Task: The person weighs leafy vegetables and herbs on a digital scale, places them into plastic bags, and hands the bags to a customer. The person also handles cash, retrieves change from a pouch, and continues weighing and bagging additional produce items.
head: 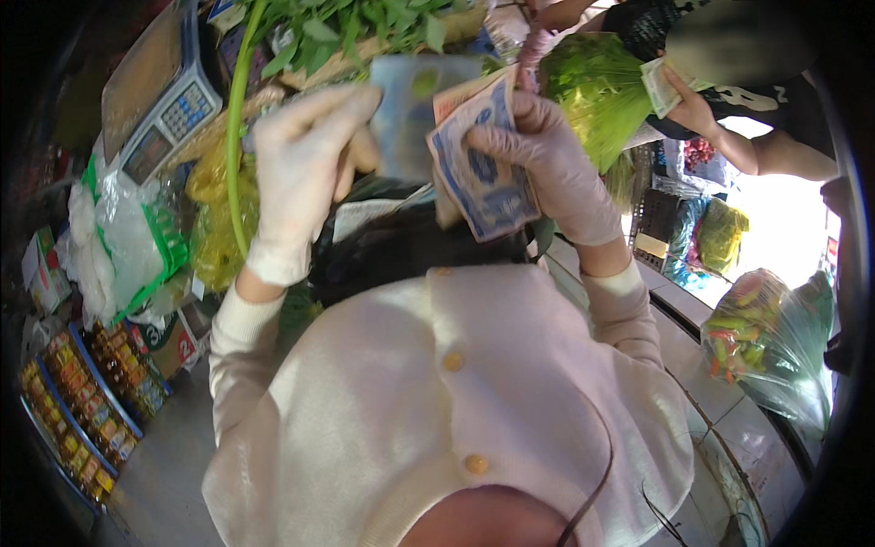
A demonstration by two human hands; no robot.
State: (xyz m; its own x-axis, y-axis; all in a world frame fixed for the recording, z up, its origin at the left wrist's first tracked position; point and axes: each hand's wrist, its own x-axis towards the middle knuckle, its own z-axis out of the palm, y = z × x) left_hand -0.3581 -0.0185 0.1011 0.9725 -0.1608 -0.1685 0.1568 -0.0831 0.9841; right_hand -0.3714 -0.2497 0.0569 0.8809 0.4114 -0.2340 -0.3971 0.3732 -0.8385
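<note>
My right hand (557, 161), in a whitish glove, grips a small bunch of banknotes (484, 171); a blue one lies on top and a reddish one shows behind it. My left hand (307, 164), gloved too, has its fingers closed at the left edge of a blurred light-blue banknote (420, 123) with a greenish patch. That note hangs between my hands, its right edge close to the bunch. Below them is a dark bag (389, 253), partly hidden, with a pale paper (362, 217) at its top.
A digital scale (164, 123) stands at the left beside plastic bags (130, 239). Leafy greens (355, 27) lie ahead, with a green stalk (237, 130) at the left. At right, a person's hand (687, 102) holds banknotes near bagged greens (598, 89); bagged peppers (742, 335) sit lower.
</note>
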